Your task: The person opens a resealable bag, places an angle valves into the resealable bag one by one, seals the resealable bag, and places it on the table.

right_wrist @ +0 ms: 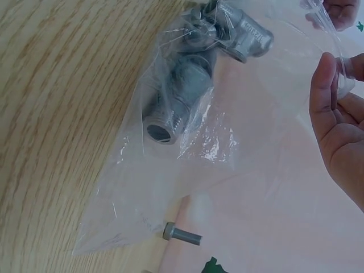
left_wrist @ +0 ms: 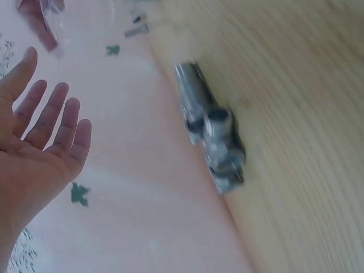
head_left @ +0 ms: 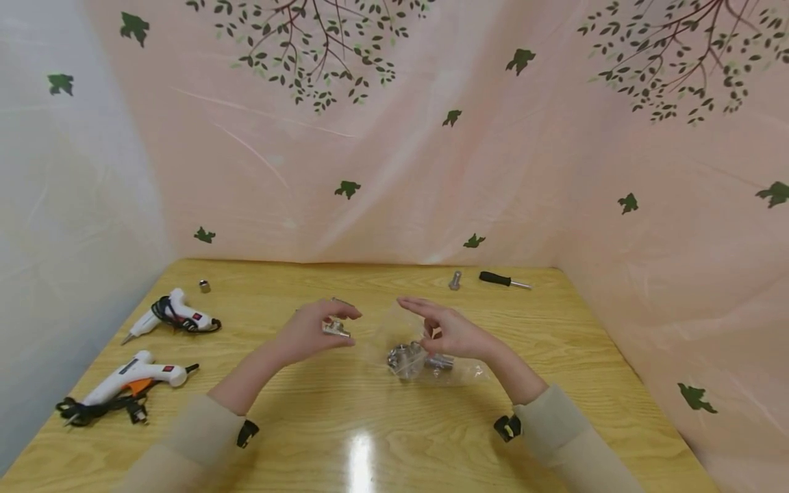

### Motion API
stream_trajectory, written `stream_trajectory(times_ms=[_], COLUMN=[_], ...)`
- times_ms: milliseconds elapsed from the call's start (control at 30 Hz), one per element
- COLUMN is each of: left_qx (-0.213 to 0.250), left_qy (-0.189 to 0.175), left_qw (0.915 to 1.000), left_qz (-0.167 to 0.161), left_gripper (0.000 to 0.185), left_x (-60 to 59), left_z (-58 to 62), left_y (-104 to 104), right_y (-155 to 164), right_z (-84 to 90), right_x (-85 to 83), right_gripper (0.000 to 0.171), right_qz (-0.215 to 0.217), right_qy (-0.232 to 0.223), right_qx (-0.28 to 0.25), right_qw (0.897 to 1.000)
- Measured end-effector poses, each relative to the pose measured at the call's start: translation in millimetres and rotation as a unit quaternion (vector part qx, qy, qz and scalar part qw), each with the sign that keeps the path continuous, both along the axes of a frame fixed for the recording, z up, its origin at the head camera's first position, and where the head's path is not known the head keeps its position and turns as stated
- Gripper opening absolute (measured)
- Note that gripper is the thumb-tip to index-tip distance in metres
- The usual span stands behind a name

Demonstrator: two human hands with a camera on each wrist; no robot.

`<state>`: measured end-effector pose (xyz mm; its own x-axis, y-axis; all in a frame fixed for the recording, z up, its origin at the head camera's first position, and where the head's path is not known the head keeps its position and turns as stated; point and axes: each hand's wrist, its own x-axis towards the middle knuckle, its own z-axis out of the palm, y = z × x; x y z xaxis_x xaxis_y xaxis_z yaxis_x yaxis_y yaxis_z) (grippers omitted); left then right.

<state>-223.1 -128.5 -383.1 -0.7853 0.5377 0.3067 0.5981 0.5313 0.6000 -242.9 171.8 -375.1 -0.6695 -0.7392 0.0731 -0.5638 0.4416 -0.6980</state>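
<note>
**Hands over bag and fitting**

The wood surface [head_left: 382, 438] carries 2 glue guns [head_left: 175, 316] at its left and a screwdriver [head_left: 504, 280] at the far edge. The bag [right_wrist: 187, 148] of metal fittings lies mid-surface; the right hand [head_left: 453, 332] pinches its top. The left hand [head_left: 311, 332], fingers straight, hovers by a loose fitting [left_wrist: 211, 128]. A bolt [right_wrist: 181, 234] lies beside the bag.

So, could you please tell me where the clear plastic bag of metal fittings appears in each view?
Head: the plastic bag lies at the table's centre, pinched by the right hand.
Left wrist: perhaps a faint clear edge at top left; too blurred to tell.
Right wrist: the bag fills the middle.
Shared landmark: the wooden table.
</note>
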Motion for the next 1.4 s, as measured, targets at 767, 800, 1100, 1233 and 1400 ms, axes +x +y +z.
stream_trajectory(times_ms=[767,800,1100,1233,1400], left_qx=[-0.074,-0.077,-0.111,-0.113,-0.121], left_qy=[-0.108,-0.109,-0.089,-0.083,-0.085], left_qw=[0.9913,0.9909,0.9898,0.9902,0.989], left_qz=[0.018,0.019,0.005,-0.003,-0.013], left_gripper=[0.046,0.046,0.049,0.044,0.039], left_x=[-48.8,-48.8,-55.1,-57.1,-56.9], left_z=[-36.8,-38.0,-53.3,-54.8,-54.8], left_y=[-82.7,-83.2,-81.8,-80.1,-79.7], right_y=[0.8,0.7,-0.2,-0.2,-0.3], right_z=[-2.4,-2.2,-0.9,-0.6,-0.5], right_x=[0.7,0.9,1.5,1.8,1.6], right_gripper=[0.075,0.075,0.075,0.075,0.075], right_qz=[0.004,0.004,0.005,0.003,0.004], right_qy=[0.015,0.015,0.012,0.012,0.012], right_qx=[0.009,0.009,0.009,0.01,0.01], right_qw=[1.0,1.0,1.0,1.0,1.0])
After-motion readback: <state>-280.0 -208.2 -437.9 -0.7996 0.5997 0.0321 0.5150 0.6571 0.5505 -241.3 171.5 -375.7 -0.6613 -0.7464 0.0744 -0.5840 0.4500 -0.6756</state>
